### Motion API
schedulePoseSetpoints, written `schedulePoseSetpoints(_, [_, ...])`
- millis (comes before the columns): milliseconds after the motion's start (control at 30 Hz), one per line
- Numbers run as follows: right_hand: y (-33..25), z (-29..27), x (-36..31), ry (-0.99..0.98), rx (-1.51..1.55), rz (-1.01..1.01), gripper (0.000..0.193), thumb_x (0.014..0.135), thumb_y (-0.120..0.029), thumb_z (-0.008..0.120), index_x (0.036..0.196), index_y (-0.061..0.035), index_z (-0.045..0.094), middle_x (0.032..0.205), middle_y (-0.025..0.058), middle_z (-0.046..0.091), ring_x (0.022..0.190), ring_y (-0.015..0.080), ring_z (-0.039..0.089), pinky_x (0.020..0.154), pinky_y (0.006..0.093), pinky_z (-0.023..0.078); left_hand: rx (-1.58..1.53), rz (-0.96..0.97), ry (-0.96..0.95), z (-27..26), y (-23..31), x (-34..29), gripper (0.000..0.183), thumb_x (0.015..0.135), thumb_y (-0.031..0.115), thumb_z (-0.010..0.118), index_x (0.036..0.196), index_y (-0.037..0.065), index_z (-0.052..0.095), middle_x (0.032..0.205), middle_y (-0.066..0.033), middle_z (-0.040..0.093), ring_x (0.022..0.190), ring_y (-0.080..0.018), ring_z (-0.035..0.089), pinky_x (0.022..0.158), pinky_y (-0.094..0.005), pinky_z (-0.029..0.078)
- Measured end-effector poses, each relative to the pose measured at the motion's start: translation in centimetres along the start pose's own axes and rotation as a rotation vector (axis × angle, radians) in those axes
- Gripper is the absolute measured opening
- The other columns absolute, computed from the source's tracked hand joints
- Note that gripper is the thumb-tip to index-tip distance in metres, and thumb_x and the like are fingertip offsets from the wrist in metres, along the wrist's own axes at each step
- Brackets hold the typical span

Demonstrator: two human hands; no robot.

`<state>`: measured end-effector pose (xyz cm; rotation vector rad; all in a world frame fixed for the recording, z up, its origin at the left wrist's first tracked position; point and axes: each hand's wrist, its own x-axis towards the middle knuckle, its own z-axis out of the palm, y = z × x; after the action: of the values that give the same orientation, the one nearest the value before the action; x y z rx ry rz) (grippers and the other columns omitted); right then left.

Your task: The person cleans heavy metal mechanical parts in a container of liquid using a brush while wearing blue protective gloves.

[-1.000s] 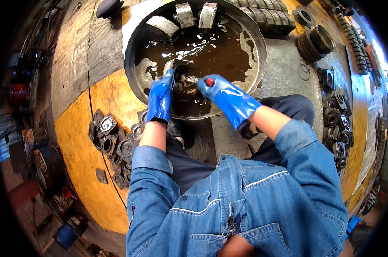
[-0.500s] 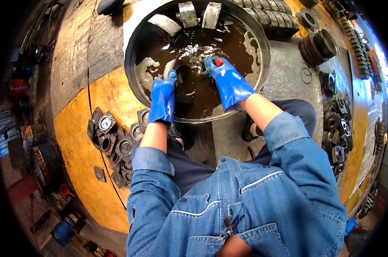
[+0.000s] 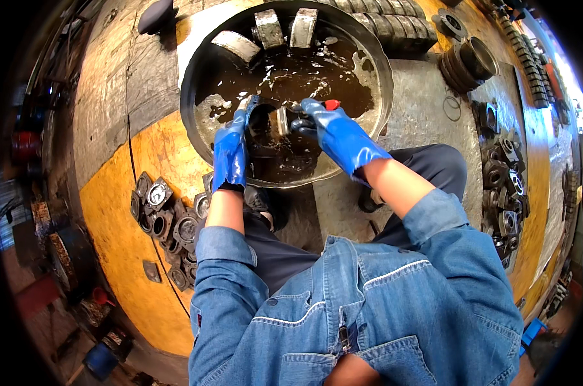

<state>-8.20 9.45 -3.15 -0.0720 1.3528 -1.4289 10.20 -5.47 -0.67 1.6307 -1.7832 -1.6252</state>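
Blue rubber gloves cover both hands, which work over a large round basin (image 3: 190, 122) of dark, murky liquid. My left hand (image 3: 230, 143) is closed on the left side of a dark, wet, hollow metal part (image 3: 259, 132), held just over the liquid or partly in it; its lower edge is hard to make out. In my right hand (image 3: 332, 128) is a paintbrush (image 3: 282, 121) with a red handle end sticking out above the glove. Its bristles point left, against or into the part's opening. Several pale curved metal pieces (image 3: 269, 29) rest along the basin's far wall.
Rows of cylindrical metal parts (image 3: 401, 32) stand beyond the basin at the right, near stacked rings (image 3: 468, 64). Flanged metal parts (image 3: 169, 219) lie heaped on the left, and more dark parts (image 3: 505, 180) at the right. A dark rounded object (image 3: 156, 17) sits far left.
The hollow part now shows raised and turned between my hands. My right hand has tilted, bringing the brush's ferrule and bristles into sight at the part. The view has shifted slightly.
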Motion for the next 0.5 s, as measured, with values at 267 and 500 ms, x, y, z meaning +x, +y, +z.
schedulePoseSetpoints(267, [6.6, 4.6, 6.9, 0.275, 1.249, 0.502, 0.030, 0.096, -0.035, 0.078, 0.109, -0.0106, 0.067, 0.094, 0.0139, 0.074, 0.081, 0.0315, 0.074, 0.067, 0.0429, 0.065, 0.404, 0.406, 0.071, -2.7, -6.2, 3.7, 0.049, 0.110, 0.037, 0.049, 0.122, -0.005, 0.073, 0.107, -0.0182, 0.078, 0.096, -0.0253, 0.072, 0.086, -0.0358, 0.056])
schedulePoseSetpoints(500, [9.1, 4.7, 10.3, 0.080, 0.066, -0.262, 0.047, 0.103, -0.036, 0.062, 0.141, -0.0086, 0.058, 0.128, 0.0161, 0.070, 0.108, 0.0321, 0.073, 0.094, 0.0408, 0.060, -0.008, 0.215, -0.072, -0.8, -6.9, 5.5, 0.043, 0.115, 0.024, 0.041, 0.134, -0.005, 0.066, 0.122, -0.0156, 0.074, 0.105, -0.0191, 0.070, 0.092, -0.0313, 0.055])
